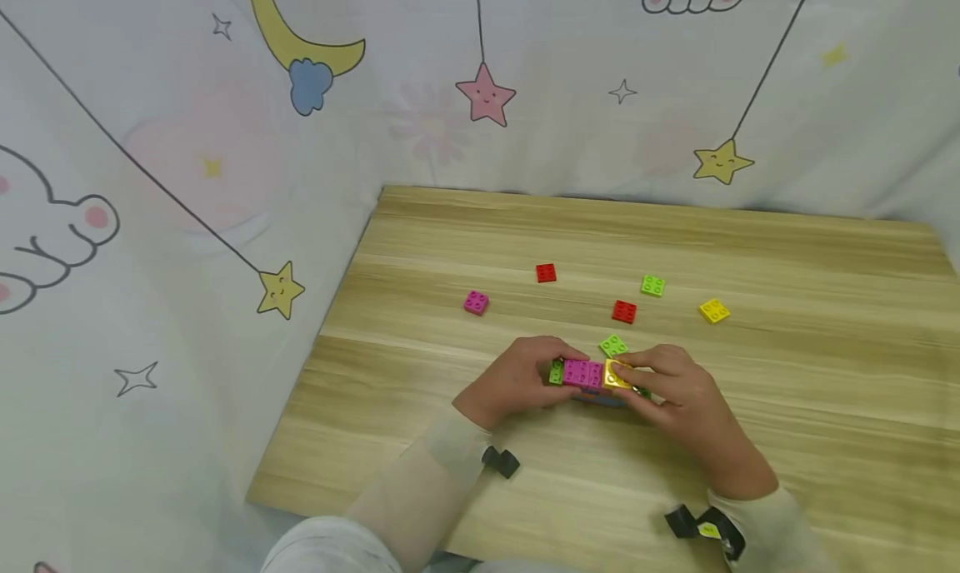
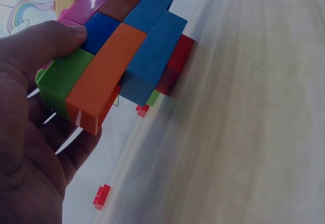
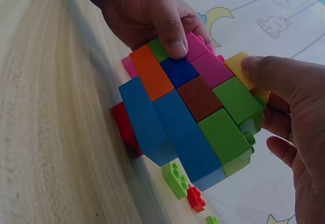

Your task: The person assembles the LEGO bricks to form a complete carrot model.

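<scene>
Upright on the table stands a wall of toy building bricks, in blue, orange, green, brown, red and pink. My left hand grips its left end, the thumb pressed on the near face by a dark blue brick and a green brick. With thumb and fingers my right hand pinches a yellow brick at the top, right of the pink bricks. In the right wrist view this yellow brick sits against the top row; whether it is fully pressed down I cannot tell.
Loose bricks lie beyond the wall on the wooden table: a magenta one, two red ones, two lime ones and a yellow one. A printed curtain hangs behind.
</scene>
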Action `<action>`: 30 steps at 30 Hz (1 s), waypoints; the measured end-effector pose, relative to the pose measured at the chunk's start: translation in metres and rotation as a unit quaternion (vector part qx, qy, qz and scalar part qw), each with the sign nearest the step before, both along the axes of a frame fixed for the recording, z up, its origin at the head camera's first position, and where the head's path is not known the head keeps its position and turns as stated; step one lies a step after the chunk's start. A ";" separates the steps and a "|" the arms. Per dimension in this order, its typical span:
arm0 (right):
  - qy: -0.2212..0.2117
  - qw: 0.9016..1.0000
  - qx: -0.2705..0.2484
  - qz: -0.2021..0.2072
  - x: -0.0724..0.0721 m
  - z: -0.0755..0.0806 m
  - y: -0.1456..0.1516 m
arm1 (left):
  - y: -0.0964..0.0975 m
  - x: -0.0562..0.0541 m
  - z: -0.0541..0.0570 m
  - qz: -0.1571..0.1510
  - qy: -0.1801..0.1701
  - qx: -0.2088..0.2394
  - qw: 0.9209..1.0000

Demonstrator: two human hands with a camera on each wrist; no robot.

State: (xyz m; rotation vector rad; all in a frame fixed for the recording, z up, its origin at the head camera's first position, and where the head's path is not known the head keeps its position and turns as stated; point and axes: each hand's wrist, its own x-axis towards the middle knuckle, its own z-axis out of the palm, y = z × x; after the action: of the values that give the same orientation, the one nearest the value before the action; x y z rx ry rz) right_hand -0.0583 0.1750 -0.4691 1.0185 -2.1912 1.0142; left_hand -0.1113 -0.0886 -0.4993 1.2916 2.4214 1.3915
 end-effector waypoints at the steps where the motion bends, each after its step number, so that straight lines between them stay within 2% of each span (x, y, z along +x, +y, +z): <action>1: -0.003 1.000 0.003 -0.002 0.000 0.001 -0.001 | 0.000 0.000 0.000 0.000 0.001 -0.001 1.000; 7: -0.046 0.999 0.019 -0.009 0.001 0.003 -0.001 | -0.003 0.000 0.003 0.008 0.003 -0.007 1.000; 12: -0.079 0.997 0.018 -0.018 0.003 -0.005 -0.001 | -0.004 0.001 0.000 0.007 0.002 -0.005 1.000; 15: -0.099 0.995 0.006 -0.022 0.006 -0.009 0.000 | -0.005 -0.001 -0.002 0.005 0.016 -0.001 1.000; 17: -0.110 0.994 -0.001 -0.023 0.007 -0.011 0.000 | -0.010 -0.005 -0.002 0.026 0.027 0.011 0.999; 19: -0.114 0.993 -0.009 -0.018 0.007 -0.012 0.000 | -0.021 -0.012 -0.001 0.077 0.043 0.032 0.996; 21: -0.109 0.994 -0.016 -0.015 0.008 -0.013 0.000 | -0.035 -0.021 -0.002 0.169 0.055 0.046 0.983; 22: -0.109 0.994 -0.018 -0.017 0.008 -0.013 -0.001 | -0.043 -0.027 -0.003 0.226 0.055 0.046 0.971; 24: -0.111 0.993 -0.023 -0.021 0.009 -0.013 -0.001 | -0.058 -0.038 -0.006 0.340 0.036 0.023 0.939; 26: -0.126 0.991 -0.026 -0.029 0.009 -0.013 -0.002 | -0.070 -0.048 -0.010 0.428 -0.017 -0.026 0.903; 27: -0.136 0.990 -0.027 -0.034 0.009 -0.014 -0.001 | -0.075 -0.052 -0.011 0.456 -0.046 -0.052 0.887; 28: -0.149 0.988 -0.028 -0.038 0.009 -0.015 -0.001 | -0.078 -0.055 -0.012 0.472 -0.069 -0.079 0.875; 29: -0.158 0.986 -0.029 -0.040 0.009 -0.016 0.000 | -0.081 -0.057 -0.013 0.479 -0.086 -0.101 0.868; 30: -0.170 0.984 -0.029 -0.043 0.009 -0.017 0.001 | -0.084 -0.059 -0.014 0.480 -0.102 -0.112 0.864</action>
State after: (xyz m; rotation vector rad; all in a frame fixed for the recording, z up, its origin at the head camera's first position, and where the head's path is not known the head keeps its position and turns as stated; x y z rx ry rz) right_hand -0.0495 0.1756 -0.4862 0.7621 -2.4348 1.2812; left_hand -0.1702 -0.1722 -0.5137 -0.2128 3.0384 1.1796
